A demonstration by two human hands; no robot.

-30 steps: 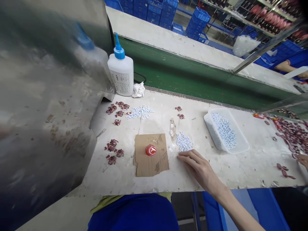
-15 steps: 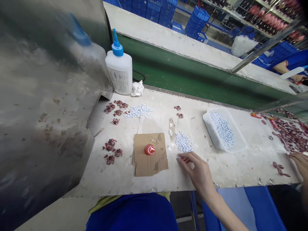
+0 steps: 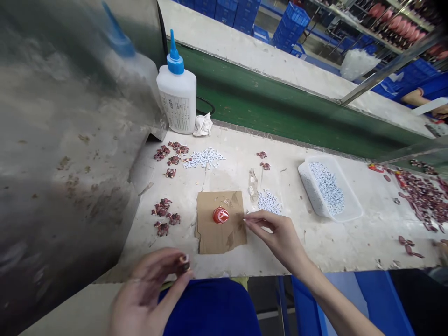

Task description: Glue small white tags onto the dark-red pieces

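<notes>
My left hand point(image 3: 154, 289) is at the table's front edge, thumb and fingers pinched on a small dark brown figure point(image 3: 184, 262) with an orange-white trim. My right hand point(image 3: 276, 235) is by the right edge of a cardboard piece point(image 3: 206, 238), thumb and forefinger closed on a tiny whitish piece point(image 3: 244, 220). On the cardboard sits a small red, glossy round cap-like thing point(image 3: 220, 215). Just beyond my right hand lies a pile of small white-and-blue pieces point(image 3: 269, 201).
Clusters of brown figures point(image 3: 163, 207) lie at left beside another pale pile point(image 3: 206, 157). A glue-type bottle point(image 3: 178, 100) and crumpled tissue point(image 3: 202, 125) stand at the back. A clear tub point(image 3: 352, 205) holds more pale pieces; brown parts point(image 3: 420, 196) spread at far right.
My left hand has come into view at the lower left, holding the small brown figure. The right hand has moved left from the pale pile to the cardboard's edge.
</notes>
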